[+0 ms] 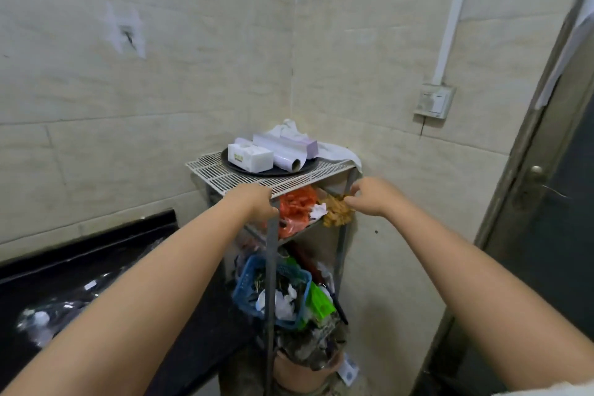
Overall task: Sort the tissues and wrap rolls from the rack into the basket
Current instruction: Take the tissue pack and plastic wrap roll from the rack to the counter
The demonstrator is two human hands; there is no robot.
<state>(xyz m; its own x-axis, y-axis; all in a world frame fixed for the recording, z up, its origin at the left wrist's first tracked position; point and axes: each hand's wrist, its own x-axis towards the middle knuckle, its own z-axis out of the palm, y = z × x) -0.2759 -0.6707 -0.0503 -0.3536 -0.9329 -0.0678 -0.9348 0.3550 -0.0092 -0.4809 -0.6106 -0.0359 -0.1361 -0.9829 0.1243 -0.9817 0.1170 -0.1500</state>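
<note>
A metal rack stands in the wall corner, topped by a white wire shelf. On the shelf a dark round tray carries a white tissue pack, a pale purple wrap roll and a purple wrap box. My left hand grips the shelf's front corner at the top of the grey post. My right hand is at the middle shelf, its fingers pinched on the top of a yellow-brown bag. A blue basket holding white paper and scraps sits low in the rack.
An orange plastic bag and crumpled white paper lie on the middle shelf. A white cloth hangs over the rack's back. A terracotta pot stands below. A black counter runs left; a door is right.
</note>
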